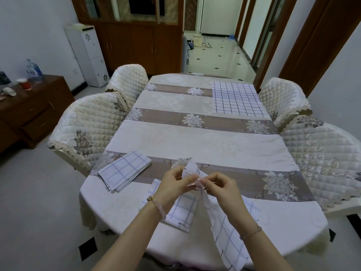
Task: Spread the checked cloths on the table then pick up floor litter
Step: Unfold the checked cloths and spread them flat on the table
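Observation:
One white checked cloth (237, 99) lies spread flat at the far right of the table (195, 137). A folded stack of checked cloths (124, 171) rests near the table's near-left edge. My left hand (175, 182) and my right hand (220, 185) both pinch the top edge of another checked cloth (226, 233), held up above the near edge; it hangs down towards me. A further folded checked cloth (181, 212) lies on the table under my left wrist.
Quilted cream chairs stand on the left (88, 126) and on the right (320, 153) of the table. A brown sideboard (29, 110) with a bottle and cups stands at the left wall. Tiled floor (39, 212) surrounds the table; a hallway opens behind.

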